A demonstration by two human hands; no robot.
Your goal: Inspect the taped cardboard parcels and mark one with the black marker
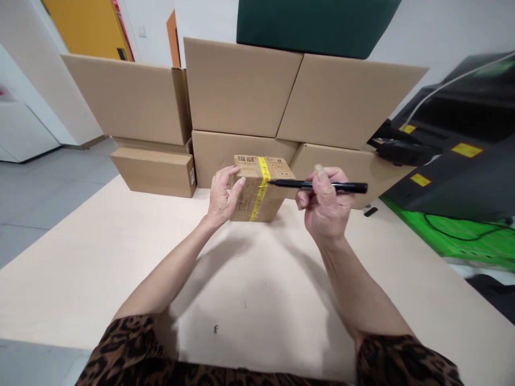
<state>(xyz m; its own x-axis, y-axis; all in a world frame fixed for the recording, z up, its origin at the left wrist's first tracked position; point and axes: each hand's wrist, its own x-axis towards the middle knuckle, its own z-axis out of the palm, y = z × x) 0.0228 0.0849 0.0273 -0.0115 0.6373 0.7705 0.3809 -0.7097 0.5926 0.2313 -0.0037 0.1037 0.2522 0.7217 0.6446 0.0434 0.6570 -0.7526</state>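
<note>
A small cardboard box [273, 203] with printed markings stands on the table, a strip of yellow tape [264, 170] running over its top and down its front. My left hand [223, 195] grips the box at its left side, thumb on the front face and fingers by the upper left edge. Pinched in my right hand [328, 206] is a black marker [292, 184], held nearly level. Its dark tip points left and lies at the tape near the box's top front edge; whether it touches, I cannot tell.
Large cardboard boxes [241, 88] are stacked behind, with a dark green bin [314, 24] on top. A flat carton [156, 171] lies at the left of the pale table [100, 257]. A small black piece [370, 212] lies at the right, near dark equipment [442, 161].
</note>
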